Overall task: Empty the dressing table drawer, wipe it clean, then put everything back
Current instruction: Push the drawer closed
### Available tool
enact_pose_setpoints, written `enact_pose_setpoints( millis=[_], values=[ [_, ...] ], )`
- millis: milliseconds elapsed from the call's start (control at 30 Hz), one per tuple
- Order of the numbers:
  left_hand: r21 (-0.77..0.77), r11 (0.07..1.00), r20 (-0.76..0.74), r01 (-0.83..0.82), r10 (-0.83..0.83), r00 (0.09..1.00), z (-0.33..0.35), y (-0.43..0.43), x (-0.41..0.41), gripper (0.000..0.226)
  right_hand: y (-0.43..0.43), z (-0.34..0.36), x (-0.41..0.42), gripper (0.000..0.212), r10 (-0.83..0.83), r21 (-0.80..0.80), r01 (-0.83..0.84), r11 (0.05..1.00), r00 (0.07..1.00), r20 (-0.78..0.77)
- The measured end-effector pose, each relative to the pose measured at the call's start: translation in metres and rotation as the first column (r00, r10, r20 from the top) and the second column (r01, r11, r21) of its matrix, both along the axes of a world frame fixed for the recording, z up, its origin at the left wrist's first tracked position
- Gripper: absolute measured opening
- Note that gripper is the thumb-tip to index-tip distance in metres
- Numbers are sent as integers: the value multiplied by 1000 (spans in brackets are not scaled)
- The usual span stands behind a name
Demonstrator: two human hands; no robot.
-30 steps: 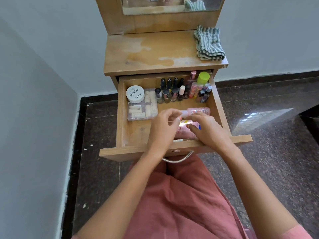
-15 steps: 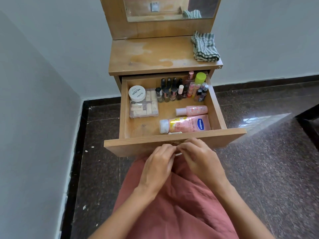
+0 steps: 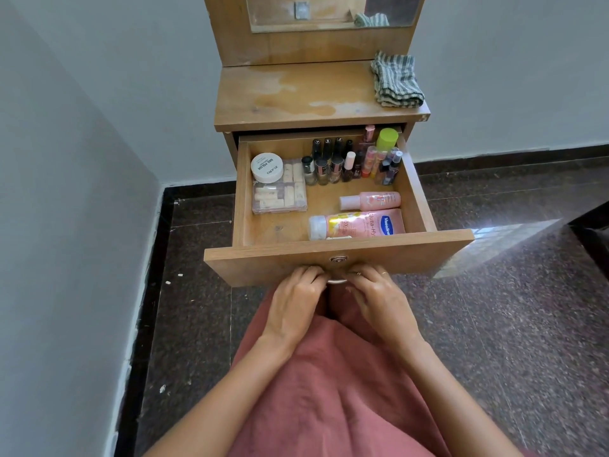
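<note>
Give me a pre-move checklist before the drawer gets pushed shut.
1. Both hands on the handle: ok. Left hand and right hand sit at the metal handle.
2. Items back inside the drawer: ok. Lotion bottle, small pink bottle, clear box and white jar lie within the walls.
3. Upright nail polish bottles clear the tabletop edge: cannot tell. The green cap stands tallest.
4. Nothing overhangs the drawer rim: ok.
5. Cloth out of the way: ok, on the tabletop.
</note>
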State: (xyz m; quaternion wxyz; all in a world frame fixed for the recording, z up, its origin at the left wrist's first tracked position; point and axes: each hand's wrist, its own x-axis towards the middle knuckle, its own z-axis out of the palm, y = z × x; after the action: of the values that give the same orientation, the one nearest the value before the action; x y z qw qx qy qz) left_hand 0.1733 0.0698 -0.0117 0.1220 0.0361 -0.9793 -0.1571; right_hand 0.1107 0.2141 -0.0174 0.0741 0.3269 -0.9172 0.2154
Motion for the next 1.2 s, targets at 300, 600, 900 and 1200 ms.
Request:
enact_pose_setpoints(
  millis=[300, 600, 900, 1200],
  values=[
    [67, 997, -79, -44, 50, 996, -10, -4, 2, 26, -8, -7, 2, 15, -87, 11, 87, 996, 994, -68],
    [155, 985, -165, -73, 98, 981, -18, -6, -11, 21, -15, -9, -7, 23, -103, -8, 103, 995, 994, -32],
    [173, 980, -148, -95, 121, 982, -16, -24, -49, 3, -36, -10, -44, 12, -79, -86, 81, 993, 996, 31],
    [209, 974, -100, -89, 112, 989, -8, -43, -94, 9, -58, -9, -90, 10, -44, -149, 49, 988, 998, 39]
  ],
)
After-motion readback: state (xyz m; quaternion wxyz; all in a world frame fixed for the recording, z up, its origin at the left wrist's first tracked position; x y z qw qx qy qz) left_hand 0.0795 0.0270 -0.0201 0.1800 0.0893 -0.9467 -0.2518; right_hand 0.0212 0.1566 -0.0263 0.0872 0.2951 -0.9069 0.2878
